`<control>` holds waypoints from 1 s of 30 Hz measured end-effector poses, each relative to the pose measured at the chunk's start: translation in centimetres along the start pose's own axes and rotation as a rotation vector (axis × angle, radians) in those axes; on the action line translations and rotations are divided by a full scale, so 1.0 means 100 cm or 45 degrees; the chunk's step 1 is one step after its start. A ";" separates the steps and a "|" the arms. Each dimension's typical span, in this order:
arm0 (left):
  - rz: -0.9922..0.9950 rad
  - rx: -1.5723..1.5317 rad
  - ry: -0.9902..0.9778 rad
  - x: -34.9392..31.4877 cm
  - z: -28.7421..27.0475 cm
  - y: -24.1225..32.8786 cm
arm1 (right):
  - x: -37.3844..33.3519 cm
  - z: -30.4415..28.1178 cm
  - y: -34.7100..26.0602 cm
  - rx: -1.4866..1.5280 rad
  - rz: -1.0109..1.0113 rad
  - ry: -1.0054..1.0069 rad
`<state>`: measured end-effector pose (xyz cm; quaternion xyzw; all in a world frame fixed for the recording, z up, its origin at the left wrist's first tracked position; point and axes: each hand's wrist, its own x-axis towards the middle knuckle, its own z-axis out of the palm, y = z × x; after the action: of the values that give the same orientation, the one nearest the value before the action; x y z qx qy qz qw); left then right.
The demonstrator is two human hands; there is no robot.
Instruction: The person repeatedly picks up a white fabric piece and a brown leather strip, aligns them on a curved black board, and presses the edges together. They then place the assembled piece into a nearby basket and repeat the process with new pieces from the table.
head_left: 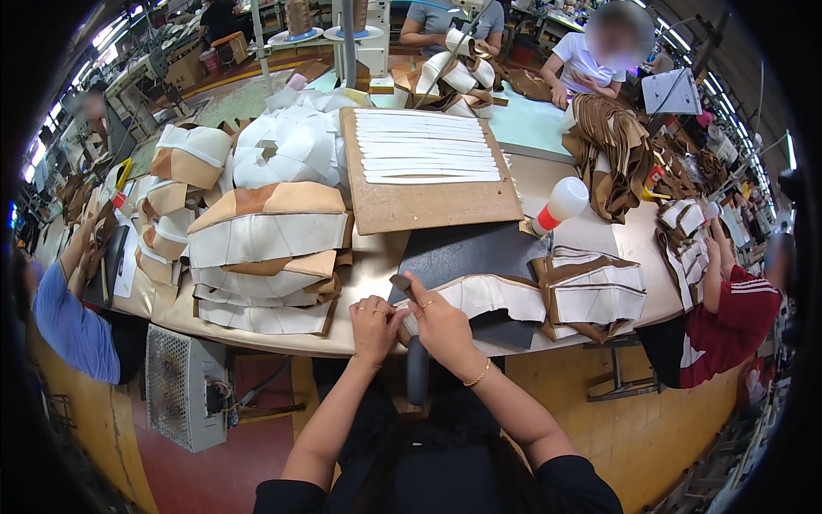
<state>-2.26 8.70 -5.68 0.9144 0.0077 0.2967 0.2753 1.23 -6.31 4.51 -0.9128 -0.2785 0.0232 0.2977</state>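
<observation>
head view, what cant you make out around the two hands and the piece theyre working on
- Head view: the near end of the white-and-tan piece is covered by the right hand.
- What the left hand pinches is hidden by its own fingers.
- The small dark tool at the right fingertips is too small to identify.
- The table's near edge is hidden behind both hands.

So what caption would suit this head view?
Both hands, left hand and right hand, press a white-lined tan piece on a dark mat.
</observation>
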 end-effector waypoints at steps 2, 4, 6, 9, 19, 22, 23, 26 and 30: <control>-0.120 0.031 -0.066 -0.003 0.001 0.000 | -0.001 0.004 0.008 -0.179 0.024 -0.258; -0.209 0.050 -0.060 -0.005 0.000 0.002 | -0.004 -0.003 0.010 -0.195 0.019 -0.234; -0.268 0.058 0.021 -0.004 0.001 0.008 | -0.004 -0.009 0.014 -0.093 -0.016 -0.066; -0.370 0.001 -0.129 -0.001 -0.007 0.012 | -0.012 -0.012 0.024 0.198 -0.023 0.275; -0.484 -0.898 -0.104 0.075 -0.083 0.039 | -0.070 -0.050 0.081 0.952 0.497 0.511; -0.487 -1.119 -0.152 0.137 -0.158 0.081 | -0.087 -0.044 0.100 1.036 0.559 0.498; -0.361 -1.078 -0.140 0.157 -0.178 0.093 | -0.092 -0.042 0.103 1.062 0.591 0.486; -0.051 -0.948 -0.090 0.214 -0.219 0.109 | -0.103 -0.034 0.105 1.127 0.582 0.440; 0.111 -0.882 -0.116 0.271 -0.273 0.112 | -0.108 -0.031 0.096 1.086 0.639 0.380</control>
<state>3.51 17.66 32.95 0.7784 -0.1447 0.2522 0.5563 -2.47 -19.96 0.35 -0.7424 0.0290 0.0748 0.6651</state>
